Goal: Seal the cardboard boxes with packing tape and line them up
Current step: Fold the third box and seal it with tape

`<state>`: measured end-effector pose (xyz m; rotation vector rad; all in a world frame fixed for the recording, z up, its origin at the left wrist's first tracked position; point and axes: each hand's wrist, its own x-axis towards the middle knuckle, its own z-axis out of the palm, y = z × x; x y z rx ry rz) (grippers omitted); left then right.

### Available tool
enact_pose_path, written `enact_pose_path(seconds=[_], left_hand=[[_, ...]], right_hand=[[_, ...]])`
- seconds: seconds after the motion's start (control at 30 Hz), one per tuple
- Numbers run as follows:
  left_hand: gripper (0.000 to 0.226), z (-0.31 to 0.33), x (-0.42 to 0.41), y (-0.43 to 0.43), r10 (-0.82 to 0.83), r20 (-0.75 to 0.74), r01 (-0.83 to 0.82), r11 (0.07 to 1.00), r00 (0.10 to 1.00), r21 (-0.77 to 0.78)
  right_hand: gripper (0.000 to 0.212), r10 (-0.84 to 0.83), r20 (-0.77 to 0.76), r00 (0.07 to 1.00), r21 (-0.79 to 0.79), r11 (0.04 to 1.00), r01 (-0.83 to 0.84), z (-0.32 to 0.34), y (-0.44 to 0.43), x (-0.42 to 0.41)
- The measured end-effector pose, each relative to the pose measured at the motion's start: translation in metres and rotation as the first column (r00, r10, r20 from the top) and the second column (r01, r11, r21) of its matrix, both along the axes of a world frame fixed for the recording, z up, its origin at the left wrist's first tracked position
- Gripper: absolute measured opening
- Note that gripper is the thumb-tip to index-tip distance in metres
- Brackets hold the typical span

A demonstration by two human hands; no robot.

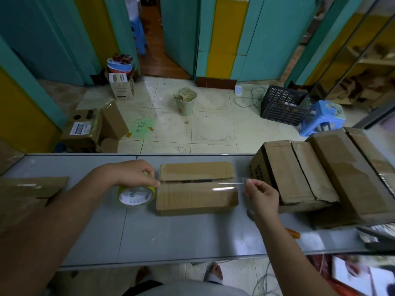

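Easiest way in is the near side: the front stretch of the table [181, 236] is open, apart from an orange thing [293, 233] by the right forearm. The middle is taken by the small box [196, 197], with the tape roll [134, 196] just beside its left end. The tape strip [224, 184] runs over the box from the left grip [134, 173] on the roll to the pinching right grip [261, 196], so that blocks passing across the top. The big boxes [299, 174] wall off the right, flat cardboard [27, 193] the left. There's only a narrow gap between the small box and the big boxes.

tape roll [136, 194] left of box [196, 188], stacked boxes [316, 174] right
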<state>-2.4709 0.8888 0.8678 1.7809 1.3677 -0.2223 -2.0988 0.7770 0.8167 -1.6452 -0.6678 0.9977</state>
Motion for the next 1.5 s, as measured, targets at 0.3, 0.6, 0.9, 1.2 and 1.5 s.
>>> enact_pose_path(seconds=[0.3,0.6,0.9,1.2,1.5], left_hand=[[0.014,0.010,0.045,-0.002,-0.210,0.030,0.212,0.975,0.977,-0.071],[0.033,-0.027,0.062,0.022,-0.245,-0.192,0.188,0.943,0.950,-0.273],[0.031,-0.037,0.058,0.043,-0.048,-0.193,-0.027,0.930,0.980,-0.365],[0.018,-0.032,0.063,0.054,-0.051,-0.238,-0.059,0.899,0.970,-0.434],[0.021,-0.036,0.057,0.060,-0.032,-0.227,-0.081,0.878,0.973,-0.472]], right_hand=[[0.014,-0.062,-0.051,0.997,0.037,0.997,0.064,0.000,0.026,0.025],[0.012,-0.039,0.022,0.999,-0.006,0.999,0.039,-0.020,0.027,0.027],[0.007,-0.164,-0.064,0.984,-0.061,0.985,0.160,-0.046,0.040,0.022],[0.006,-0.179,-0.229,0.957,-0.219,0.967,0.129,-0.079,0.041,0.015],[0.006,-0.140,-0.121,0.983,-0.084,0.988,0.130,-0.077,0.047,0.016]])
